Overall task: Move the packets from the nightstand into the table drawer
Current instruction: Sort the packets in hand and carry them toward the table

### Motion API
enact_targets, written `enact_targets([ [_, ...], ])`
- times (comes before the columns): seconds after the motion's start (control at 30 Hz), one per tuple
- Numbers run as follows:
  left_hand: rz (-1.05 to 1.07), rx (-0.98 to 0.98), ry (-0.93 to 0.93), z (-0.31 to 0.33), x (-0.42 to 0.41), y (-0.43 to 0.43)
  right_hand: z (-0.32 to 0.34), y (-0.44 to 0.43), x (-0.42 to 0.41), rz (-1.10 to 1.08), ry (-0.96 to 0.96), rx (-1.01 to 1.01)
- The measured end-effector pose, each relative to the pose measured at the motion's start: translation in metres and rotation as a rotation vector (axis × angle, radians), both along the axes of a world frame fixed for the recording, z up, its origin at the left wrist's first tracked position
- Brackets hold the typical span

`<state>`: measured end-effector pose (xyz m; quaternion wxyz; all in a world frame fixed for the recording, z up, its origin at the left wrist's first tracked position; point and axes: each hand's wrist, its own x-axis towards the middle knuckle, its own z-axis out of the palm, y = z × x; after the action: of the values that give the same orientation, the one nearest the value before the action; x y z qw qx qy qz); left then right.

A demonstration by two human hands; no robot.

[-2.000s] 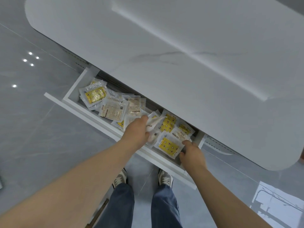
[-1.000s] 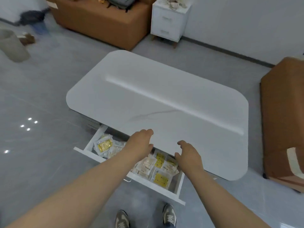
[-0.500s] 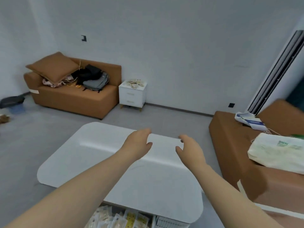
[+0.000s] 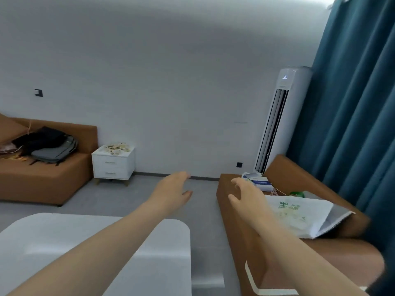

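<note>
A pile of packets (image 4: 117,147) lies on top of the white two-drawer nightstand (image 4: 112,165) against the far wall. My left hand (image 4: 171,192) is raised in mid-air with relaxed fingers and holds nothing. My right hand (image 4: 245,194) is also raised, fingers loosely spread and empty. Both hands are far from the nightstand. The white table (image 4: 64,242) fills the lower left; its drawer is out of view.
A brown sofa (image 4: 42,178) with bags stands left of the nightstand. Another brown sofa (image 4: 299,242) at the right carries a white sack (image 4: 303,216) and a box. A standing air conditioner (image 4: 277,122) and teal curtain (image 4: 352,124) are at the right. Grey floor (image 4: 132,199) lies between.
My view has lifted from the open drawer of packets to the room. Both hands let go of the packets, left the drawer and rose empty. The drawer has dropped out of view.
</note>
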<state>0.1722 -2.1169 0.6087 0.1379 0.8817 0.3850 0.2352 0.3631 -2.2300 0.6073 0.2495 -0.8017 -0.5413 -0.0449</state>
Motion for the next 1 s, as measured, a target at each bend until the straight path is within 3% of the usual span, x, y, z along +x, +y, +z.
enact_targets([
  [0.27,-0.127,0.04,-0.043,0.024,0.108,0.033,0.024,0.022,0.085,-0.064,-0.057,0.065],
  [0.6,-0.178,0.023,-0.071,0.044,0.213,0.138,0.062,0.125,0.177,-0.078,-0.082,0.105],
  [1.0,-0.182,0.021,-0.044,0.036,0.364,0.242,0.048,0.236,0.327,-0.043,-0.078,0.063],
])
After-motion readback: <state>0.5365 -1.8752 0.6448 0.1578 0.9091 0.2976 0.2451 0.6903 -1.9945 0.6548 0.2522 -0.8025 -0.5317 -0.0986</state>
